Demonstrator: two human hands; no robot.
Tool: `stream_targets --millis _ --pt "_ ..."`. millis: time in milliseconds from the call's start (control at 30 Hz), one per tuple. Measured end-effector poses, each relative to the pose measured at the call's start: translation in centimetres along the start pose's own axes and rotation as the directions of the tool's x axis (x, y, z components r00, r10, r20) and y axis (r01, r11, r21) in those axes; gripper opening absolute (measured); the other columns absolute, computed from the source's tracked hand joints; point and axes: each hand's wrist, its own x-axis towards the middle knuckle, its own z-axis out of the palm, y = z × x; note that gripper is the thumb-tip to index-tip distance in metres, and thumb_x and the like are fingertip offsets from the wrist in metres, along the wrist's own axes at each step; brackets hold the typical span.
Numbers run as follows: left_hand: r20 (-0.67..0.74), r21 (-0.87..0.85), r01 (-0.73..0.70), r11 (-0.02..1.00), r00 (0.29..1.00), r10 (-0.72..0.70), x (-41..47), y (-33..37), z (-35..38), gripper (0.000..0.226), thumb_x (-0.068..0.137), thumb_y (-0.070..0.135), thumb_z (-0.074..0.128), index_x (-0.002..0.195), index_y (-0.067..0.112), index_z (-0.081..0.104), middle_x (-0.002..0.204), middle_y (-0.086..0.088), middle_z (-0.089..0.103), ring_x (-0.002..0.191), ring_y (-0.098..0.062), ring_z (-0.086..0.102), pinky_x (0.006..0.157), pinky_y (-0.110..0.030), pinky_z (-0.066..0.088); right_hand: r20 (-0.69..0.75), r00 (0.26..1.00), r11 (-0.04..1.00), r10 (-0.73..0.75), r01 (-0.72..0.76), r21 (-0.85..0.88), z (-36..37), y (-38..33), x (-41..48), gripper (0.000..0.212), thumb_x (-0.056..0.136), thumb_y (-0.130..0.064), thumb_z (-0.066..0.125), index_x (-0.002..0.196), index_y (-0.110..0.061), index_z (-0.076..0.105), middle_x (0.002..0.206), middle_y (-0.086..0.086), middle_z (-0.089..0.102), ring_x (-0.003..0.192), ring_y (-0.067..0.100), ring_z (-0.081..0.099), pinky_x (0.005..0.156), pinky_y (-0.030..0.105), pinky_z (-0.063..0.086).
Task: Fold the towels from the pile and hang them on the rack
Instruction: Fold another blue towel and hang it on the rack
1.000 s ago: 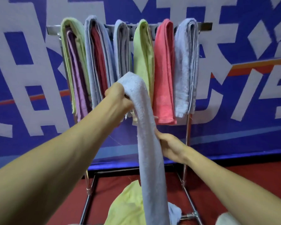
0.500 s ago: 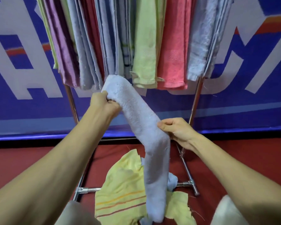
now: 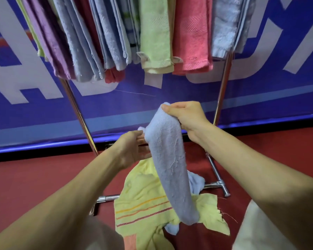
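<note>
A light blue towel (image 3: 170, 159) hangs in a long folded strip in front of me. My right hand (image 3: 186, 116) pinches its top end. My left hand (image 3: 134, 148) holds its edge lower down on the left side. The strip's bottom reaches down over the pile on the floor, where a yellow striped towel (image 3: 143, 204) lies spread with another pale blue towel (image 3: 197, 183) partly under it. The chrome rack (image 3: 78, 112) stands behind, hung with several folded towels: purple (image 3: 49, 38), blue (image 3: 105, 33), green (image 3: 154, 33), pink (image 3: 192, 33), grey-blue (image 3: 224, 26).
A blue banner with large white letters (image 3: 25, 109) covers the wall behind the rack. The floor (image 3: 25, 181) is red. The rack's chrome foot bar (image 3: 222, 186) lies on the floor at the right of the pile. My light trousers (image 3: 251, 231) show at the bottom.
The view has tilted down. My left hand dropped from the towel's top to its lower left edge, while my right hand rose and now holds the top end.
</note>
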Motion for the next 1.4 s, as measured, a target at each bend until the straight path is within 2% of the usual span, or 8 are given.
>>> stream_targets --millis 200,333,467,800,933,1100,1233,1400 --pt "0.18 0.134 -0.246 0.96 0.959 0.221 -0.4 0.1 0.2 0.054 0.087 0.059 0.049 0.105 0.011 0.067 0.108 -0.012 0.068 0.1 -0.027 0.064 0.092 -0.038 0.049 0.01 0.986 0.968 0.164 -0.163 0.191 -1.2 -0.3 0.1 0.018 0.086 -0.016 0.072 0.096 -0.002 0.067 0.091 0.012 0.072 0.078 0.019 0.071 0.066 0.028 0.058" --pt "0.167 0.159 -0.391 0.907 0.916 0.366 -0.8 -0.8 1.3 0.038 0.079 0.023 0.07 0.113 0.005 0.066 0.11 -0.011 0.072 0.103 -0.026 0.067 0.088 -0.033 0.055 0.077 0.973 0.912 0.215 -0.229 0.339 -1.5 -0.8 0.0 0.009 0.091 -0.005 0.063 0.097 0.001 0.063 0.091 0.011 0.069 0.08 0.018 0.068 0.068 0.026 0.056" --pt "0.098 0.135 -0.421 0.897 0.906 0.411 -0.5 -1.1 2.2 0.02 0.088 0.007 0.063 0.107 0.002 0.067 0.101 -0.01 0.074 0.089 -0.019 0.07 0.072 -0.025 0.056 0.096 0.962 0.854 0.254 -0.27 0.444 -1.9 -1.0 0.2 0.013 0.093 0.005 0.054 0.105 0.005 0.058 0.092 0.014 0.066 0.085 0.022 0.066 0.07 0.028 0.055" --pt "0.038 0.092 -0.469 0.878 0.883 0.467 -0.7 1.7 1.9 0.022 0.095 0.01 0.051 0.105 -0.007 0.061 0.091 -0.017 0.064 0.08 -0.026 0.056 0.07 -0.037 0.043 0.144 0.927 0.915 0.346 -0.368 0.168 -2.0 1.7 -0.3 0.029 0.097 -0.033 0.054 0.11 -0.009 0.063 0.097 0.011 0.062 0.083 0.025 0.057 0.072 0.034 0.046" --pt "-0.034 0.023 -0.482 0.876 0.875 0.482 -1.0 2.2 1.4 0.023 0.092 0.009 0.056 0.107 -0.008 0.061 0.09 -0.014 0.069 0.077 -0.019 0.065 0.068 -0.027 0.052 0.276 0.884 0.88 0.378 -0.435 0.189 -1.4 2.4 -1.3 0.042 0.1 -0.036 0.048 0.115 0.0 0.065 0.08 0.005 0.073 0.064 0.014 0.069 0.054 0.024 0.052" --pt "-0.17 -0.109 -0.445 0.889 0.889 0.425 -1.0 2.4 0.7 0.013 0.09 0.003 0.059 0.1 -0.004 0.064 0.088 -0.011 0.072 0.076 -0.016 0.07 0.063 -0.023 0.056 0.343 0.889 0.926 0.304 -0.36 0.113 -1.1 2.1 -1.4 0.06 0.097 -0.048 0.045 0.128 0.002 0.058 0.124 0.019 0.064 0.101 0.024 0.064 0.089 0.034 0.049" --pt "-0.284 -0.241 -0.345 0.907 0.919 0.274 -0.6 2.1 0.3 0.008 0.09 0.004 0.061 0.091 -0.004 0.061 0.08 -0.011 0.067 0.066 -0.015 0.066 0.054 -0.023 0.053 0.393 0.896 0.977 0.208 -0.208 -0.042 -1.2 2.3 -1.6 0.016 0.093 -0.019 0.06 0.098 -0.007 0.07 0.091 0.006 0.07 0.089 0.017 0.063 0.088 0.032 0.048" --pt "-0.175 -0.279 -0.236 0.931 0.966 0.193 0.2 1.4 -0.4 0.039 0.089 0.022 0.063 0.117 -0.005 0.06 0.095 -0.016 0.064 0.076 -0.023 0.061 0.053 -0.026 0.051 0.306 0.946 0.994 0.106 -0.113 0.006 -0.6 1.8 -1.7 0.013 0.09 -0.005 0.061 0.1 -0.007 0.069 0.087 0.002 0.072 0.077 0.011 0.066 0.075 0.026 0.052"
